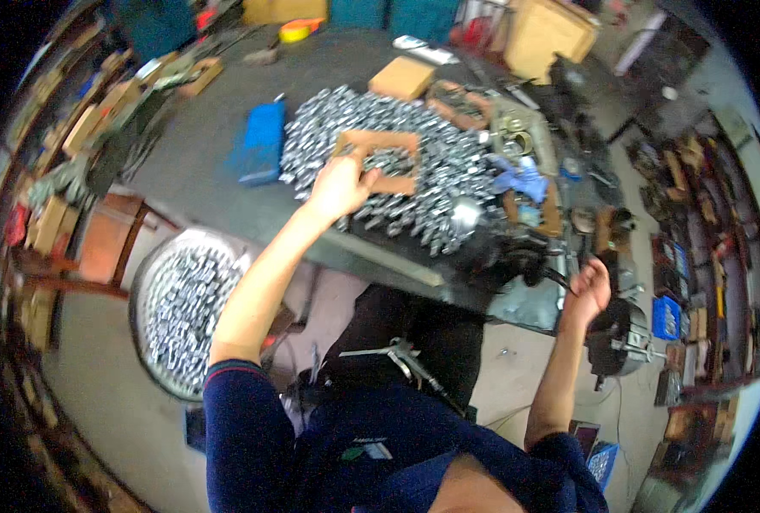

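My left hand [340, 186] is at the near left corner of a small open cardboard box [401, 185]. Its thumb lies by the near wall and its fingers are bent at the left side, closed on that corner; the fingertips are partly hidden. Small metal pieces [388, 160] lie inside the box. Around and under it spreads a large heap of shiny metal parts [457, 167]. Off to the right, my right hand [589, 291] is curled around the end of a dark lever [558, 276], which runs to a black bench device [524, 256] at the table edge.
A round basin [145, 342] full of metal parts stands low at the left. On the dark table [200, 128] are a blue box [263, 141], a closed cardboard box [403, 79] and a blue-purple cloth [525, 179]. A vise-like machine [621, 338] stands near my right forearm.
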### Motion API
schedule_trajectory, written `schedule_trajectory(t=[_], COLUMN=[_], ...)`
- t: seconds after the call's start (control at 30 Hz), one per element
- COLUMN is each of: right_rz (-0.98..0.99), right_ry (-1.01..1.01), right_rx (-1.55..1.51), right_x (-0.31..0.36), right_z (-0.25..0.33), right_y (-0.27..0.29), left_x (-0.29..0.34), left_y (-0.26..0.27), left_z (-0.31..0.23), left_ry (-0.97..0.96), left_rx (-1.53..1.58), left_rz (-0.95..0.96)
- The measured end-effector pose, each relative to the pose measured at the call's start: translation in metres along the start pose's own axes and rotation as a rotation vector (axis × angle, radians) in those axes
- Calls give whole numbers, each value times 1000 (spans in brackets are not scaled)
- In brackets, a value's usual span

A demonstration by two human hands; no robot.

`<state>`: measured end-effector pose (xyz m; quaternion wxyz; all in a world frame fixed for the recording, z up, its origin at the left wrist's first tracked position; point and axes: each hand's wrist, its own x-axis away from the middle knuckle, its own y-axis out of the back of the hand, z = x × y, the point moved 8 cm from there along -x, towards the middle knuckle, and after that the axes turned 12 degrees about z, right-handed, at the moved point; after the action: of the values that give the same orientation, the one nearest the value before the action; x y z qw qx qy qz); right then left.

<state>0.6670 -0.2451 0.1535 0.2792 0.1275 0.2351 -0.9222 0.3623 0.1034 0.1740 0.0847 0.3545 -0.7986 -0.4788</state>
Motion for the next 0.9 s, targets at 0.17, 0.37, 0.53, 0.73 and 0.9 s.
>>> schedule_trajectory(t=[0.17,0.37,0.53,0.73,0.9], right_rz=[23,-148,-9,-137,-187], right_ry=[-227,-465,-368,-373,-381], right_rx=[-84,-32,-17,15,-4], right_x=[38,9,-2,14,22], right_z=[-73,-128,-140,-125,-112], right_y=[55,50,85,80,59], left_x=[119,288,325,302,221], left_y=[38,52,21,24,28], left_z=[92,211,219,212,150], left_ry=[155,562,727,576,475], left_rx=[-193,-348,-492,-420,706], left_rz=[163,328,279,219,35])
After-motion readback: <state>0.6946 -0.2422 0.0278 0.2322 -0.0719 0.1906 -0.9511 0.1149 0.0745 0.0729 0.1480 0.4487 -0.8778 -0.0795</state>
